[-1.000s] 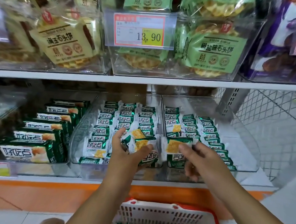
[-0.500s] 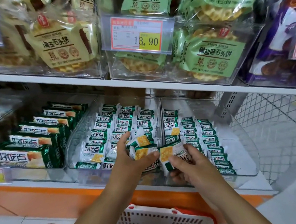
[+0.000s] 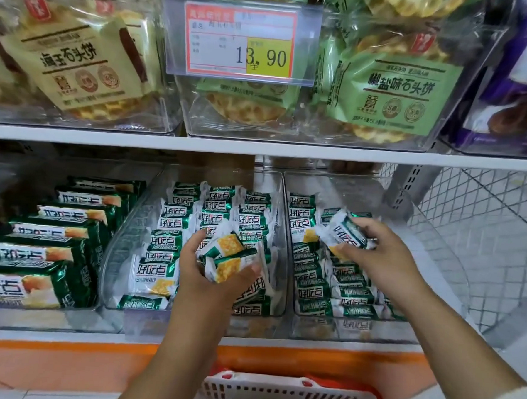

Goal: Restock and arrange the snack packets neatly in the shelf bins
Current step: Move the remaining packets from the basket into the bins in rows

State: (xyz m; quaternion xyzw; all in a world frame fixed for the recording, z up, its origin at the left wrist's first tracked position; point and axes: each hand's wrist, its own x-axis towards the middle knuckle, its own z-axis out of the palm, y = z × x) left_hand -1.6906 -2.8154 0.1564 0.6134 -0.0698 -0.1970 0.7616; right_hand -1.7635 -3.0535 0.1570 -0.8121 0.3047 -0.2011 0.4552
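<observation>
Green-and-white foil snack packets (image 3: 228,258), likely light, slippery, crushable: left hand (image 3: 203,275) clutches two, right hand (image 3: 378,254) pinches one; grip broad faces.

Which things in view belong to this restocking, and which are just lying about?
Job: left hand gripping packets; right hand holding a packet; middle bin; right bin; probably basket.
Lying about: price tag; waffle bags; purple bags; big packs.

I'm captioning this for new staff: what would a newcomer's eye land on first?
The red-and-yellow price tag reading 13.90, at top centre, stands out first. Below it, the left hand grips a clutch of green-and-white snack packets over the middle clear bin, while the right hand holds one packet over the right bin.
</observation>
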